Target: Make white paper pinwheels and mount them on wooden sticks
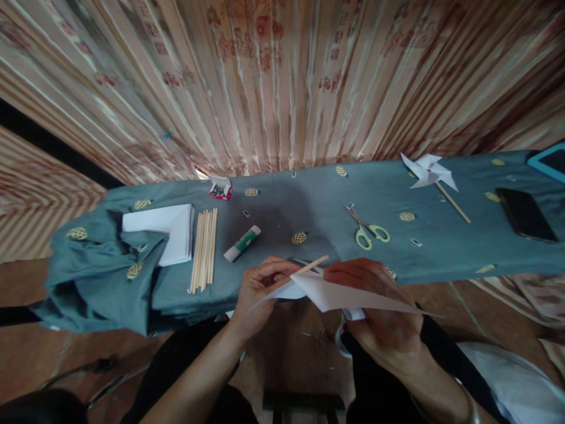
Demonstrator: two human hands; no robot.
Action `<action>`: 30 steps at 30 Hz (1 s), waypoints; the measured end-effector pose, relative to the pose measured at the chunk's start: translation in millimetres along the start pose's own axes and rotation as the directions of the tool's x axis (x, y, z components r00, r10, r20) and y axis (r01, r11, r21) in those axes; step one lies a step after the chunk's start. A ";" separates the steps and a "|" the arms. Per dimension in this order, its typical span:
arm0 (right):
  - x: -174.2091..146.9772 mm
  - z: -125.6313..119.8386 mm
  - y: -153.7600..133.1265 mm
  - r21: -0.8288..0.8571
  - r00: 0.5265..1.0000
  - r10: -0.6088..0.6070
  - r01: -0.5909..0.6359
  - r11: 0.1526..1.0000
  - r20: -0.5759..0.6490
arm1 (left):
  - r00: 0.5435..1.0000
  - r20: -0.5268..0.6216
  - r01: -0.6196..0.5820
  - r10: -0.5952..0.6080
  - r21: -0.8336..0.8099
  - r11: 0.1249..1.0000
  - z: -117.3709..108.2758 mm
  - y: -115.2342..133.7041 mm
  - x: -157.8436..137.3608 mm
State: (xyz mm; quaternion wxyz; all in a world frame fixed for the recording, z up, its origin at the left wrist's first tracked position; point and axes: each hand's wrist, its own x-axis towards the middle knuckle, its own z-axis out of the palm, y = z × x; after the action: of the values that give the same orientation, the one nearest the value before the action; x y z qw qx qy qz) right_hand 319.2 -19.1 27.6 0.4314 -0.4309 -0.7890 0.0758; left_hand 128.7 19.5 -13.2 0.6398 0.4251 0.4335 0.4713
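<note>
Close to the table's front edge, both my hands hold a white paper pinwheel [335,292] with curved blades. My left hand [260,288] is closed on a short wooden stick [312,265] that points up to the right against the paper. The fingers of my right hand [384,306] are wrapped round the pinwheel's right side, partly behind a long blade. Where stick and paper meet is partly hidden. Just beyond my hands lie green-handled scissors [369,231] with their blades slightly apart, and a green and white glue stick [242,243].
At the left are a bundle of wooden sticks [204,250], white paper sheets [180,232] and a small red box of metal pins [220,190]. A finished-looking pinwheel [429,169] lies at the right, beside a black phone [526,214] and a blue-edged device [551,162]. A curtain [282,82] hangs behind.
</note>
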 end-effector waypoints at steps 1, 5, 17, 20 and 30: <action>0.0 0.2 -0.3 0.001 1.000 -0.006 0.006 1.000 -0.002 | 1.000 -0.005 -0.008 0.008 0.004 1.000 0.0 0.3 -0.1; -0.3 0.6 -0.2 0.011 1.000 -0.017 0.017 1.000 0.015 | 1.000 -0.006 -0.016 0.016 -0.003 1.000 -0.7 0.9 -0.7; 0.4 1.7 0.2 0.018 1.000 -0.015 0.015 1.000 -0.006 | 0.999 0.031 0.027 -0.027 -0.019 0.999 -2.0 3.3 -3.4; 0.4 2.0 0.2 0.008 1.000 0.002 -0.002 1.000 -0.013 | 0.999 0.038 0.035 -0.034 -0.025 0.999 -0.8 5.1 -4.3; -1.5 0.4 1.4 0.007 1.000 0.010 -0.011 1.000 0.014 | 0.999 0.035 -0.014 0.014 0.011 1.000 -1.7 6.7 -2.5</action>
State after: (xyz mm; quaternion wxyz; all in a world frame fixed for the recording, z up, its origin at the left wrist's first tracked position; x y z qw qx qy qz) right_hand 320.1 -19.3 25.8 0.4270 -0.4330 -0.7894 0.0839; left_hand 125.1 18.5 -6.9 0.6414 0.4401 0.4218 0.4657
